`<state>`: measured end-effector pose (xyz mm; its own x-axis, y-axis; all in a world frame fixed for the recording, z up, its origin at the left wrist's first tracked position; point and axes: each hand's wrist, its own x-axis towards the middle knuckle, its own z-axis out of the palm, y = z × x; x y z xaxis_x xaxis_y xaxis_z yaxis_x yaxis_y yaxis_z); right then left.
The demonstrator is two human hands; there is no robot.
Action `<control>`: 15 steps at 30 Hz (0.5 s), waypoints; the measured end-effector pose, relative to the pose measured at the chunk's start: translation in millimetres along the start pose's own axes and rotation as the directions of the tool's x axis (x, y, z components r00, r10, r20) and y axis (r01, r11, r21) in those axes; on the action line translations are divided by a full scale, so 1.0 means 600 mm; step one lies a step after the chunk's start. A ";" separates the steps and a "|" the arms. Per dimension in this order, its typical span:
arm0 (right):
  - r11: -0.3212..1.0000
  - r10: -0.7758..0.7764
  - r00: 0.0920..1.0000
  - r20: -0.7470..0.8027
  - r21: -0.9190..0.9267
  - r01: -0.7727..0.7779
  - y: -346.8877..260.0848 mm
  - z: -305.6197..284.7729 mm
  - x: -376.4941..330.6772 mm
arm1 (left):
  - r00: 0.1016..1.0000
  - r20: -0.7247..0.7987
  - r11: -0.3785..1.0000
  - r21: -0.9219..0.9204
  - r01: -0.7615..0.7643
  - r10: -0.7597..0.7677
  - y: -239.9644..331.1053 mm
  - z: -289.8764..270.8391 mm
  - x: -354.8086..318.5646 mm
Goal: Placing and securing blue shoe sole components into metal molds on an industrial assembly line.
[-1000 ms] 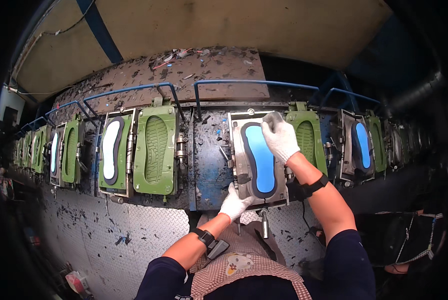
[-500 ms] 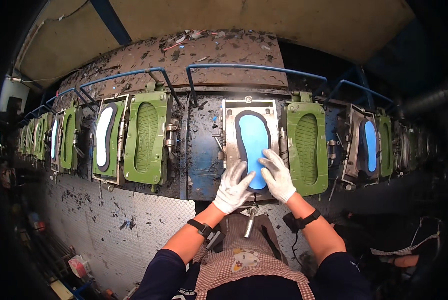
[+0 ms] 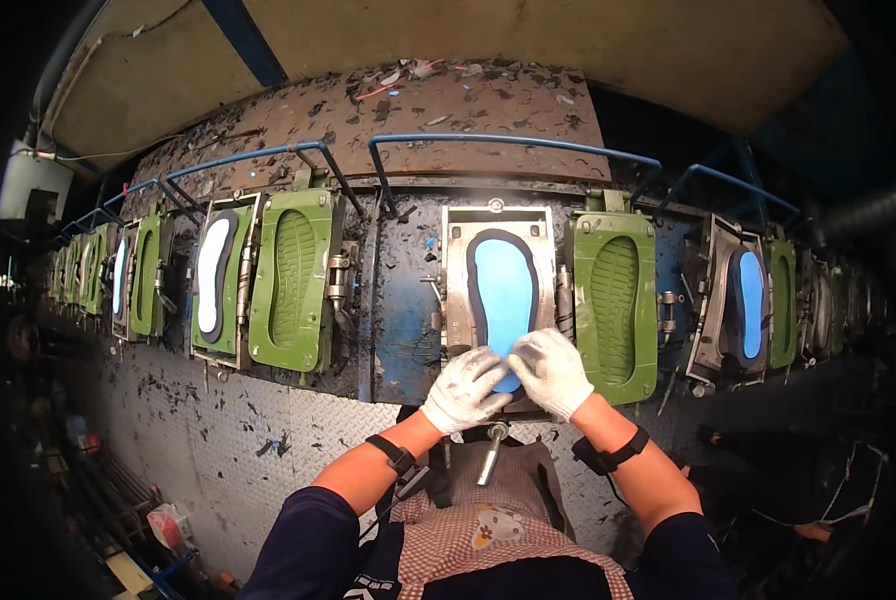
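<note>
A blue insole (image 3: 505, 290) lies in a dark, sole-shaped surround inside the open metal mould half (image 3: 457, 300) in front of me. My left hand (image 3: 467, 389), in a white glove, grips at the insole's near end from the left side. On the other side my gloved right hand (image 3: 552, 373) has its fingers curled down onto the same end, thumb and fingertips close to the left hand's. Both hands cover the insole's near tip, so the exact grip is partly hidden. The matching green mould half (image 3: 616, 310), with a ribbed sole cavity, lies open to the right.
More open moulds line the bench, one with a white insole (image 3: 211, 275) at left and one with another blue insole (image 3: 751, 303) at right. Blue rails (image 3: 508, 139) run behind them. A metal handle (image 3: 489, 458) sticks out toward my apron. Dark scraps litter the back board (image 3: 468, 115).
Both hands have drawn closer together and toward the near end of the blue insole, leaving more of it uncovered. The right fingers are now more curled. The view has shifted slightly.
</note>
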<state>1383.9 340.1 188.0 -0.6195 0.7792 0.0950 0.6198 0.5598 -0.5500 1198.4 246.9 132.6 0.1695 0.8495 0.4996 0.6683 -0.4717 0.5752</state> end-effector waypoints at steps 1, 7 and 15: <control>0.994 -0.110 0.987 -0.118 -0.042 0.105 -0.025 -0.004 0.050 | 1.000 -0.016 0.999 0.026 -0.025 0.025 0.001 -0.003 -0.001; 0.920 -0.075 0.991 -0.115 -0.392 0.024 -0.035 0.080 0.256 | 1.000 -0.022 1.000 -0.014 -0.022 0.021 -0.011 -0.003 -0.012; 0.966 -0.004 0.970 -0.244 -0.253 -0.060 0.004 0.056 0.203 | 0.969 0.115 0.976 -0.043 -0.214 0.217 -0.027 0.012 0.006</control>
<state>1293.5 427.1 170.2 -0.4855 0.8223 0.2969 0.7572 0.5653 -0.3272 1193.6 259.3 120.7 0.3930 0.7482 0.5346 0.5851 -0.6519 0.4823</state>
